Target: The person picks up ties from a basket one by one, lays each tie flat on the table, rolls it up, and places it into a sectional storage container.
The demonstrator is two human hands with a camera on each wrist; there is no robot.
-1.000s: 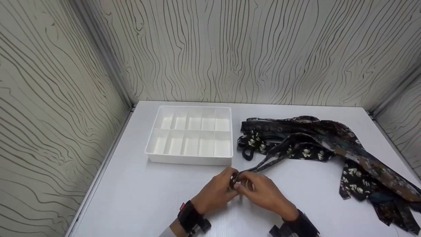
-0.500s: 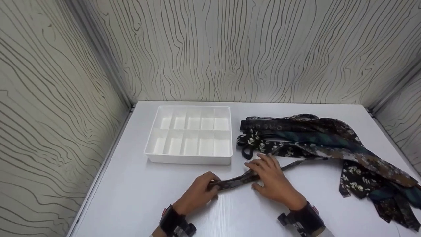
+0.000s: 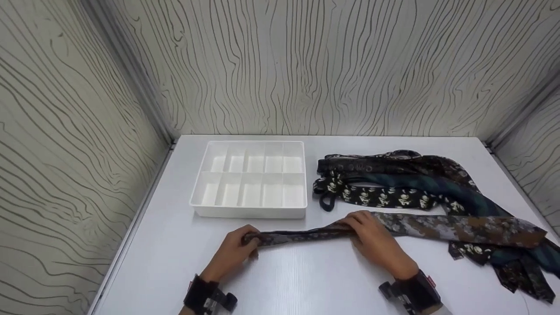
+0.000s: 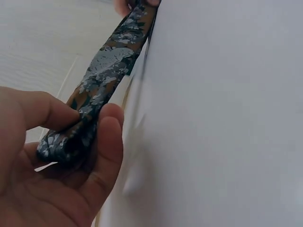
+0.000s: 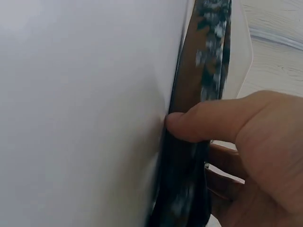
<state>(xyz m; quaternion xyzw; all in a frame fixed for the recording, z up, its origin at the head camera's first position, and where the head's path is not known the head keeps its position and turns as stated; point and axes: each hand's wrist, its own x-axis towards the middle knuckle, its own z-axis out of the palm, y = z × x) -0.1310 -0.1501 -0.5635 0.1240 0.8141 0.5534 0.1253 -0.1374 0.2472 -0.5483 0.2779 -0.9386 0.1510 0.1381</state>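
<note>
A dark floral necktie (image 3: 477, 229), patterned in brown and grey, stretches sideways across the front of the table. My left hand (image 3: 234, 251) pinches its folded left end between thumb and fingers; the left wrist view shows the looped fold of the tie (image 4: 102, 78) there. Farther right, my right hand (image 3: 378, 245) grips the same tie partway along. In the right wrist view the thumb (image 5: 199, 124) lies across the tie's face, with the fingers behind it. The tie's wide end runs rightward and lies over other ties.
A white divided tray (image 3: 249, 212) stands behind my left hand, its compartments bare. Right of it lies a heap of ties: a black one with pale flowers (image 3: 383, 199), a dark green one (image 3: 463, 192) and other dark ones. Patterned wall panels (image 3: 280, 65) enclose the table.
The hands have moved apart, the left hand going left with the tie's folded end and the right hand sliding right along it. The tie has come forward off the heap and straightened.
</note>
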